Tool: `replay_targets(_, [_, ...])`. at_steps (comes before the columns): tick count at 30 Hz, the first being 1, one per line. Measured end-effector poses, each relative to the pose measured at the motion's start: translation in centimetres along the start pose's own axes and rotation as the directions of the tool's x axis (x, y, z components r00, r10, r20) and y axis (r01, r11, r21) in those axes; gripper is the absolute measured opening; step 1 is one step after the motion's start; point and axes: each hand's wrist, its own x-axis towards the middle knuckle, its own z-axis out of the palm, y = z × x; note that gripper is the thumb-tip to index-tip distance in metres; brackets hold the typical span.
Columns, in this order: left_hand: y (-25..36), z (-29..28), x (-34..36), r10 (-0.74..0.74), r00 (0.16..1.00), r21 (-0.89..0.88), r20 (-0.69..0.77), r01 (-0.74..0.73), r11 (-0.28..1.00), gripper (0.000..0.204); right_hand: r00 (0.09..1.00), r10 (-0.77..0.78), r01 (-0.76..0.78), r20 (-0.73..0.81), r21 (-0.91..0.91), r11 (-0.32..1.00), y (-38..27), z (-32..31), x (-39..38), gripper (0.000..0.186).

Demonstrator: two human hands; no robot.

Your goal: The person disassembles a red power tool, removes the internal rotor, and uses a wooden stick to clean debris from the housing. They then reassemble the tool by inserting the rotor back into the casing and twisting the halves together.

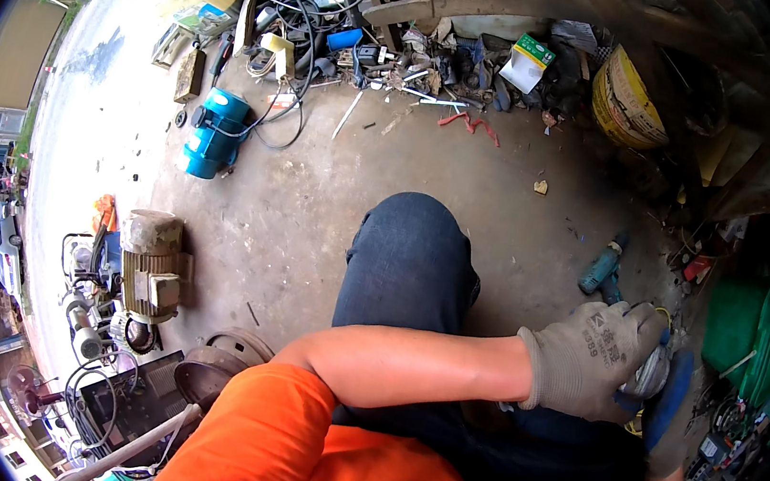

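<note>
My left hand [594,358], in a grey work glove, reaches across to the right with its fingers curled over a rounded grey metal part [649,374]. On the far side of that part is my right hand [674,411], in a grey glove with a blue coated palm, pressed against it. Thin yellow edges [636,423] show above and below the part, and what they belong to I cannot make out. Most of the part is hidden by the gloves. Just beyond my left hand a teal power tool, apparently a drill [603,269], lies on the floor.
A blue motor [216,133] lies at the left, with a larger beige motor [151,269] nearer me. Cables and scrap line the back, beside a yellow bucket [625,102]. A green container [753,334] stands at the right. My knee [411,263] is in the middle.
</note>
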Motion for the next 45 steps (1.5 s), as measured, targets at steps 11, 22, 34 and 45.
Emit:
replay_targets(11, [0.1, -1.1, 0.7, -0.217, 0.939, -0.204, 0.267, 0.275, 0.940, 0.076, 0.675, -0.693, 0.694, 0.252, -0.536, 0.481, -0.4, -1.6, 2.9, 0.027])
replay_targets(22, [-0.2, 0.4, -0.1, -0.011, 0.996, -0.033, 0.086, 0.014, 0.999, 0.075, 0.853, -0.522, 0.453, -0.016, -0.477, 0.754, 0.4, -1.2, 1.5, 0.039])
replay_targets(34, [-0.8, -1.5, -0.2, -0.106, 0.994, -0.144, 0.000, 0.104, 0.984, 0.058, 0.982, -0.189, 0.191, -0.028, 0.190, 0.963, -0.8, 1.2, -0.1, 0.034])
replay_targets(45, [-0.5, -0.8, -0.3, -0.220, 0.962, -0.577, 0.161, 0.273, 0.770, 0.098, 0.926, -0.357, 0.378, -0.124, 0.322, 0.868, 1.6, 2.3, -0.5, 0.034])
